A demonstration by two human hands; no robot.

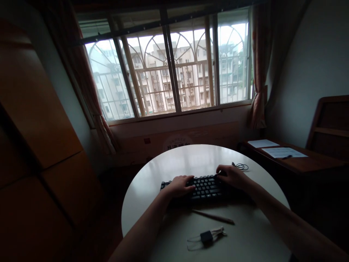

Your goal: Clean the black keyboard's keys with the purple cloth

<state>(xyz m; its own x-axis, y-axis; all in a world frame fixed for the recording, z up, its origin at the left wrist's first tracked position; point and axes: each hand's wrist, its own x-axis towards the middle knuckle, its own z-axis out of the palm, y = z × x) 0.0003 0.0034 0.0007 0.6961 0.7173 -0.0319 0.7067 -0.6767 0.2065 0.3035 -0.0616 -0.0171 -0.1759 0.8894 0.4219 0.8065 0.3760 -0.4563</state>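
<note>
A black keyboard (205,186) lies in the middle of a round white table (191,160). My left hand (178,185) rests on its left end, fingers curled down over the keys. My right hand (231,176) lies over its right end, fingers bent down onto the keys and the far edge. Neither hand lifts anything. A thin stick (213,216) like a pencil lies just in front of the keyboard. Nearer to me sits a small black clip-like object (207,237) with wire loops.
A dark cable (241,166) coils on the table beyond my right hand. A wooden desk (305,163) at the right carries white papers (283,152) and a pen. A wooden wardrobe (35,120) fills the left. A barred window (174,69) with curtains is ahead.
</note>
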